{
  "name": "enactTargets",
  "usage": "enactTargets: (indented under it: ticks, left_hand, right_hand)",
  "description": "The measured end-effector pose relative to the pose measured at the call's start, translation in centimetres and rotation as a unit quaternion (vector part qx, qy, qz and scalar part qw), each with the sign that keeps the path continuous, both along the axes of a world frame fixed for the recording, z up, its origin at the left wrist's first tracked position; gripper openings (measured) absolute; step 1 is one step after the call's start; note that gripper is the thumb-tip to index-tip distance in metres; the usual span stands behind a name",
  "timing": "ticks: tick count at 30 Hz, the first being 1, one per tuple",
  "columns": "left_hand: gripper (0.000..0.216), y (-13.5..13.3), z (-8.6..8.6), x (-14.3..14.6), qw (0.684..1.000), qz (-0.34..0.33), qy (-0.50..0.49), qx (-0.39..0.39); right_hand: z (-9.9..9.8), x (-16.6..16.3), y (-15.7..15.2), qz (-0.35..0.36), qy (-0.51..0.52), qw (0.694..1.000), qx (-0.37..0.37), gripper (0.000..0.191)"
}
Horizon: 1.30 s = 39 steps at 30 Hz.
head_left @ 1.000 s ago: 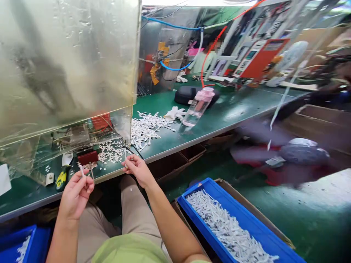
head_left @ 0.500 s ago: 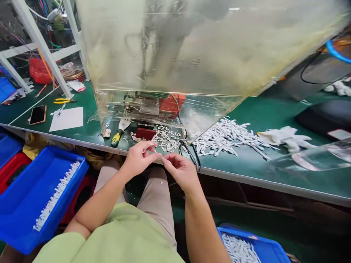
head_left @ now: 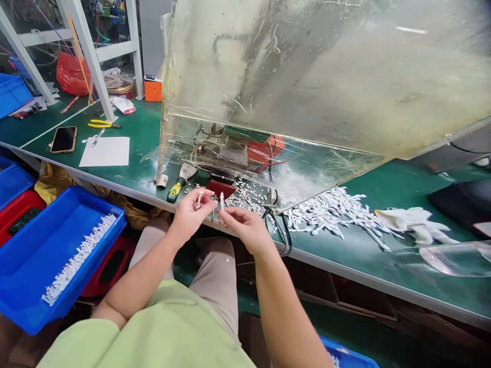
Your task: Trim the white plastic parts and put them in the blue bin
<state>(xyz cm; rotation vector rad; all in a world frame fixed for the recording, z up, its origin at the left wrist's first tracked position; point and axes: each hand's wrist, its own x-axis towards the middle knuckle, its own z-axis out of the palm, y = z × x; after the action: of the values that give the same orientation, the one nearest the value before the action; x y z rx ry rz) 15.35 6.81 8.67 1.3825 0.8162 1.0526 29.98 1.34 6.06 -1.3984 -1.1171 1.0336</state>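
Note:
My left hand [head_left: 192, 213] is closed around a thin white plastic piece [head_left: 199, 199] that sticks up between its fingers. Close beside it, my right hand [head_left: 245, 227] pinches another slim white plastic piece [head_left: 222, 200], held upright. Both hands are over the front edge of the green bench, just in front of a dark red block [head_left: 221, 189] under the machine. Small pale bits [head_left: 251, 194] are scattered around this block. To the right lies a heap of long white plastic pieces [head_left: 326, 212].
A cloudy clear guard [head_left: 307, 87] hangs over the machine. A scraper with a yellow-green handle [head_left: 176, 190] lies left of the block. Black cables [head_left: 286, 235] loop over the bench edge. At left stands a blue tray [head_left: 49, 245] with a row of white pieces; a white glove [head_left: 416, 222] lies right.
The view has shifted, so the bench appears further right. A white piece now stands upright in my right fingers, and another shows in my left; the fingertips were close together before.

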Motion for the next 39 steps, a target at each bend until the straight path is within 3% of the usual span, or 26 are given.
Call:
enactTargets:
  ticks: [5, 10, 18, 29, 33, 36, 38, 39]
  left_hand:
    - [0.022, 0.3, -0.3, -1.4, 0.998, 0.023, -0.041, -0.037]
    - [0.024, 0.5, -0.9, -2.4, 0.996, 0.041, -0.052, -0.064]
    - [0.026, 0.6, -1.2, -2.9, 0.994, 0.044, -0.063, -0.082]
    - [0.017, 0.5, -1.2, -2.9, 0.993, 0.037, -0.065, -0.089]
    - [0.011, 0.9, -0.5, -3.7, 0.993, 0.045, -0.074, -0.080]
    - [0.015, 1.9, -0.3, -5.2, 0.991, 0.081, -0.081, -0.065]
    - [0.018, 2.6, -0.1, -6.3, 0.989, 0.104, -0.085, -0.058]
    - [0.019, 2.9, -0.1, -6.7, 0.989, 0.111, -0.086, -0.055]
  right_hand:
    - [0.0, 0.4, 3.7, -0.038, 0.093, 0.995, -0.027, 0.050]
    - [-0.9, 0.3, 6.1, -0.052, 0.149, 0.986, -0.049, 0.044]
    - [-1.4, 0.4, 6.9, -0.059, 0.210, 0.972, -0.091, 0.032]
    - [-0.2, -0.1, 7.2, -0.083, 0.274, 0.952, -0.111, 0.025]
    - [0.6, 1.0, 5.9, -0.055, 0.175, 0.978, -0.101, 0.034]
    - [1.0, 4.9, 3.7, -0.067, -0.001, 0.992, -0.106, 0.035]
    - [0.7, 9.0, 1.9, -0.120, -0.171, 0.968, -0.140, 0.029]
    - [0.3, 11.4, 1.0, -0.154, -0.260, 0.938, -0.168, 0.026]
